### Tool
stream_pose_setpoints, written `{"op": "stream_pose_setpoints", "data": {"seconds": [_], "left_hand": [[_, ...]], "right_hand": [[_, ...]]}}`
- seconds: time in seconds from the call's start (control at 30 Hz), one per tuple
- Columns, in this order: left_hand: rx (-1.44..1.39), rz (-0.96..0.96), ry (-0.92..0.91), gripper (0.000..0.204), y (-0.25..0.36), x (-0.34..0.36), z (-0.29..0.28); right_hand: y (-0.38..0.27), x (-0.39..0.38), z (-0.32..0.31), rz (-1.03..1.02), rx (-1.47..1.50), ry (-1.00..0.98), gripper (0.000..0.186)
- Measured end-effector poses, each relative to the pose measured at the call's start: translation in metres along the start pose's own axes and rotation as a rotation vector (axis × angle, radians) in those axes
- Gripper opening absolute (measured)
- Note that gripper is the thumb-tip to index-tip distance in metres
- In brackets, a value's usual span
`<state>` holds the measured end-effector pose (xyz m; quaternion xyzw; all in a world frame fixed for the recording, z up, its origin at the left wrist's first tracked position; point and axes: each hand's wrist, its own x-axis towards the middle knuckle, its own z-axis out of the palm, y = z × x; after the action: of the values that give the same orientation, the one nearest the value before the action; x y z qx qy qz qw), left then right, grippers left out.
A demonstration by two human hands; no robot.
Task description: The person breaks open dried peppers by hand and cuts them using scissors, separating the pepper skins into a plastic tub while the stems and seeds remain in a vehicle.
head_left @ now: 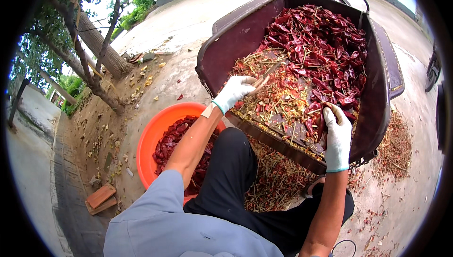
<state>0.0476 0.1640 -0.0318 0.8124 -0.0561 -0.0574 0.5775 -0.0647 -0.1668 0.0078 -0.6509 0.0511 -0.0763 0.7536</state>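
Note:
My left hand, in a white glove with bare fingertips, is over the left part of a dark maroon cart bed. Its fingers are closed on a narrow pointed tool, apparently scissors, slightly blurred. At the bed's near right side, my gloved right hand pinches a dried red chilli. Beyond it, a heap of dried red chillies fills the far and right parts of the bed. Pale stems and yellow seeds lie scattered across its near left part.
An orange basin holding red chillies stands left of my knee. Stem debris covers the ground below the cart, with another pile on its right. Trees and bricks are at left.

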Motion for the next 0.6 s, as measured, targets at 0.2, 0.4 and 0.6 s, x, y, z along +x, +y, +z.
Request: {"op": "stream_pose_setpoints", "data": {"seconds": [0.2, 0.4, 0.6], "left_hand": [[-0.445, 0.012, -0.212, 0.084, 0.030, -0.030, 0.048], [-0.679, -0.119, -0.186, 0.034, 0.040, -0.063, 0.101], [0.349, 0.174, -0.118, 0.037, 0.076, -0.089, 0.114]], "right_hand": [[0.018, 0.009, -0.006, -0.246, -0.293, 0.018, 0.020], [0.014, 0.001, -0.006, -0.309, -0.578, 0.058, 0.017], [0.019, 0.003, -0.006, -0.316, -0.499, -0.007, 0.019]]}}
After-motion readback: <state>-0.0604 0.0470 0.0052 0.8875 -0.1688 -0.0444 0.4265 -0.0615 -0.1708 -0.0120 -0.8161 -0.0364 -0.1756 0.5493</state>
